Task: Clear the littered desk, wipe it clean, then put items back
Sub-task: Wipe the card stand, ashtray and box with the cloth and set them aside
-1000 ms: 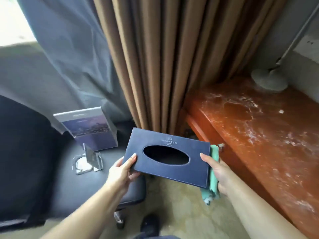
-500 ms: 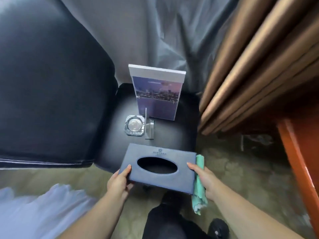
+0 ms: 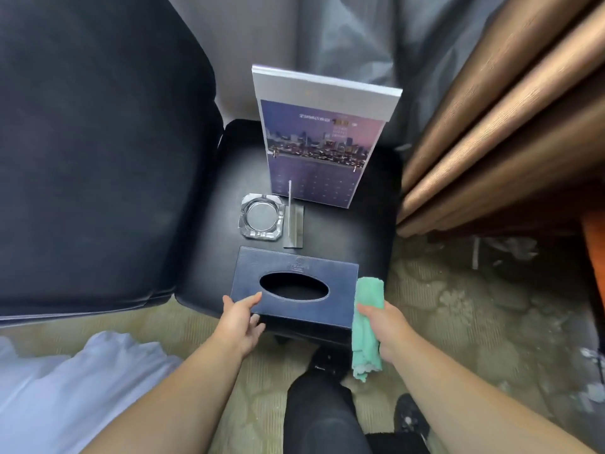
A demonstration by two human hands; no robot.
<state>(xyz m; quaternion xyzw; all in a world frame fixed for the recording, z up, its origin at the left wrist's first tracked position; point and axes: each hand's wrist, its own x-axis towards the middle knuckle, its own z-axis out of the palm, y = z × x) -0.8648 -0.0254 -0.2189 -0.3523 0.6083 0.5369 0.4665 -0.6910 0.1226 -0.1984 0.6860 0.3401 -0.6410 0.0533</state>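
Tissue box (image 3: 294, 262) in dark blue sits at the front edge of the black chair seat (image 3: 370, 224), its oval slot facing up; whether its near side hangs past that edge is unclear. Your left hand (image 3: 242, 317) grasps the box's front left corner, thumb on top and fingers curled against the side. Your right hand (image 3: 384, 326) is clenched round a folded green cloth (image 3: 368, 296), which is pressed against the box's right end. Behind the box, near the middle of the seat, a glass ashtray (image 3: 261, 216) stands just beside a clear acrylic stand (image 3: 293, 224), ashtray on the left. At the back edge a printed skyline sign (image 3: 320, 149) stands upright. Brown curtains (image 3: 491, 126) hang right of the chair, and beyond them you see a strip of the orange desk (image 3: 594, 237)
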